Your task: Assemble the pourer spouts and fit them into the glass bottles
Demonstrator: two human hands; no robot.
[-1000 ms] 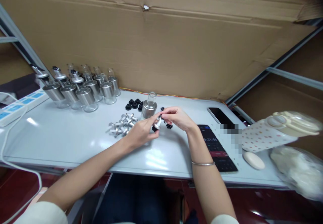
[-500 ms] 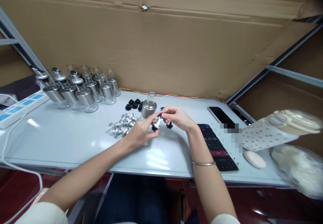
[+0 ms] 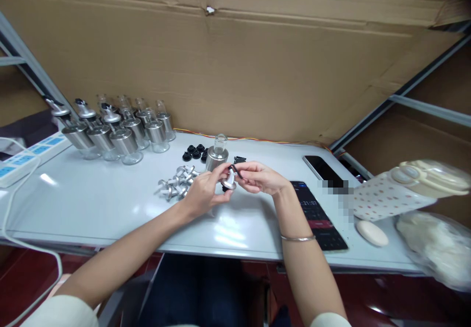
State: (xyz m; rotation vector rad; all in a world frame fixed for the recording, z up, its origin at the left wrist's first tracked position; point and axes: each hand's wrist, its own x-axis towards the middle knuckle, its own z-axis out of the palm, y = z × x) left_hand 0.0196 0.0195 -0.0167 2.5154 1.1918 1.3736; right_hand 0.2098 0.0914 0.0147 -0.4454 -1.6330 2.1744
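Between thumb and fingers, my left hand [image 3: 206, 189] grips a silver pourer spout [image 3: 229, 181] with a black base. At its tip, my right hand [image 3: 263, 177] pinches a small black flip cap [image 3: 236, 171], which touches the spout. Just behind my hands stands a glass bottle [image 3: 218, 155] with a steel sleeve and a bare neck. Left of my left hand lies a pile of silver spouts [image 3: 176, 183]. Several black stoppers [image 3: 194, 153] rest beside the bottle, and more black caps [image 3: 240, 159] lie behind my right hand.
Several sleeved bottles [image 3: 125, 143] stand at the left, some topped with pourers. A power strip [image 3: 31, 156] and white cable lie at the far left. To the right are a phone showing a timer [image 3: 320, 219], another phone [image 3: 326, 172], a spotted bottle [image 3: 390, 194] and a plastic bag [image 3: 437, 246].
My right hand has shifted slightly down and its fingers have opened out somewhat, so the black cap at the spout's tip shows more. My left hand keeps its grip nearly in place.
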